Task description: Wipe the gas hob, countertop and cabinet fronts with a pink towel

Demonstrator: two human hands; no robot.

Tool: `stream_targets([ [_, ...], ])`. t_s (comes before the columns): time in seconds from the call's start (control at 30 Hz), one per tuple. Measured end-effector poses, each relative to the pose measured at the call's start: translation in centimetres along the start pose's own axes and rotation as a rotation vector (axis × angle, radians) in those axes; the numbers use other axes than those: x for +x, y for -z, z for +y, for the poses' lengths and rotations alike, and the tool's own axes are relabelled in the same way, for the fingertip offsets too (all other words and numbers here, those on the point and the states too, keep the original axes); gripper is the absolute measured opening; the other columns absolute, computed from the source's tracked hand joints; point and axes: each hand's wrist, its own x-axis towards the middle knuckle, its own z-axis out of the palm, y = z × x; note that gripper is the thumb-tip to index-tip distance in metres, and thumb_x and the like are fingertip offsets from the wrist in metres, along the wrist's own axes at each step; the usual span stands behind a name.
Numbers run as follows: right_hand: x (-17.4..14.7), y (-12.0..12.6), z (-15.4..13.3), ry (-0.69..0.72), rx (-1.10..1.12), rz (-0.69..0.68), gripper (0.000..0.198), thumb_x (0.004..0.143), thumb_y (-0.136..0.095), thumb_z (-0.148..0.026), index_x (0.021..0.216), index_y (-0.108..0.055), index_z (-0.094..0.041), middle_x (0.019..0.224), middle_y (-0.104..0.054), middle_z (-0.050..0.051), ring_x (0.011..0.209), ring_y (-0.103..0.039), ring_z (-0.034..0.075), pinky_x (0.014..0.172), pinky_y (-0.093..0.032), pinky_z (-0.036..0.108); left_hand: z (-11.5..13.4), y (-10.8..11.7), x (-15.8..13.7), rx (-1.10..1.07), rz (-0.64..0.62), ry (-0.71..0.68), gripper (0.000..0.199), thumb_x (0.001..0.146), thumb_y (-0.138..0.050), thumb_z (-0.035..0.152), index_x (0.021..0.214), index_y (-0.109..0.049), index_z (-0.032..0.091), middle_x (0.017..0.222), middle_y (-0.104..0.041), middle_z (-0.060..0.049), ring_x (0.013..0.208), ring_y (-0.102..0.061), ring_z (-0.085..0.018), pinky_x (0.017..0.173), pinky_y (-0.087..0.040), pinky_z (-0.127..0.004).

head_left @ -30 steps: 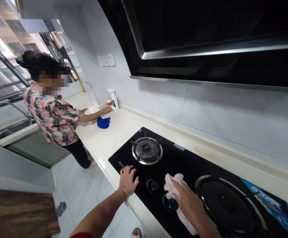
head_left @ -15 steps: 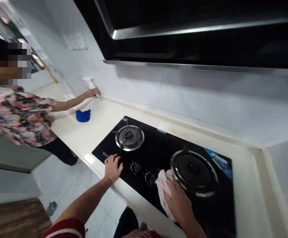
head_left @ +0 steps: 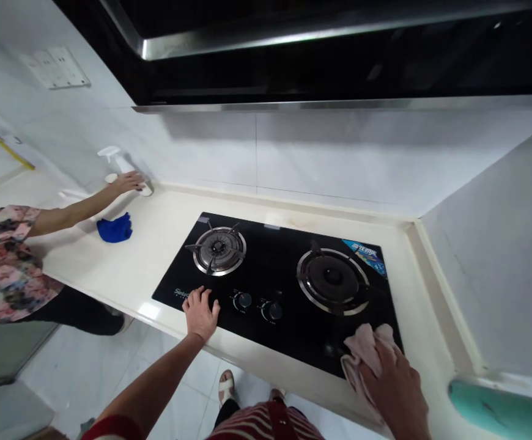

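Observation:
My right hand (head_left: 397, 382) grips a pale pink cloth (head_left: 365, 354) and presses it on the front right corner of the black gas stove (head_left: 284, 263). Flat on the stove's front left edge rests my left hand (head_left: 201, 313), fingers spread, holding nothing. Two control knobs (head_left: 273, 310) sit between my hands. Behind them are the left burner (head_left: 219, 250) and the right burner (head_left: 333, 278), each with a metal ring. A blue and white sticker (head_left: 365, 255) marks the stove's back right corner.
At the left, another person's hand (head_left: 128, 181) touches a white spray bottle (head_left: 123, 164) by the wall. A blue cloth (head_left: 115, 228) lies on the cream counter (head_left: 110, 269). A black range hood (head_left: 293, 67) hangs above. A green object (head_left: 504, 406) is at the right edge.
My right hand has slid the cloth rightward, from beside the knobs to the front right corner. My left hand stays put. The view has swung right, and the spray bottle shows more clearly.

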Motion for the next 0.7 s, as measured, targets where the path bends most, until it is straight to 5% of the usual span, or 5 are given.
stream_targets([
  [0.23,1.4,-2.4,-12.0,0.159,0.014,-0.158,0.046,0.09,-0.053,-0.034,0.136,-0.058,-0.031,0.147,-0.05,0.01,0.136,-0.047,0.033,0.109,-0.042,0.05,0.1,-0.4,0.1,-0.034,0.004,-0.021,0.035,0.095,-0.055,0.034,0.123,-0.067,0.017,0.136,-0.062,-0.019,0.132,-0.05,-0.038,0.106,-0.038,-0.057],
  [0.43,4.8,-2.9,-13.7,-0.007,-0.005,-0.185,0.059,0.09,-0.054,-0.041,0.148,-0.049,-0.028,0.15,-0.044,0.014,0.132,-0.052,0.032,0.107,-0.044,0.046,-0.4,-0.4,0.0,-0.092,-0.04,-0.066,0.036,0.097,-0.054,0.035,0.125,-0.068,0.017,0.138,-0.061,-0.02,0.133,-0.049,-0.04,0.105,-0.039,-0.059],
  [0.6,5.8,-2.1,-13.3,-0.213,0.066,-0.214,0.073,0.092,-0.051,-0.054,0.154,-0.037,-0.018,0.139,-0.055,0.02,0.128,-0.057,0.032,0.101,-0.048,0.043,-7.5,1.1,1.3,-0.132,-0.129,-0.441,0.036,0.098,-0.055,0.039,0.128,-0.069,0.024,0.139,-0.062,-0.016,0.13,-0.053,-0.035,0.102,-0.043,-0.053],
  [0.7,6.9,-2.2,-14.4,-0.246,0.041,-0.24,0.062,0.094,-0.049,-0.049,0.146,-0.046,-0.015,0.131,-0.061,0.021,0.119,-0.062,0.032,0.097,-0.048,0.042,-13.3,1.9,2.5,-0.09,-0.065,-0.412,0.039,0.099,-0.051,0.039,0.13,-0.067,0.022,0.139,-0.062,-0.018,0.13,-0.055,-0.036,0.1,-0.043,-0.055],
])
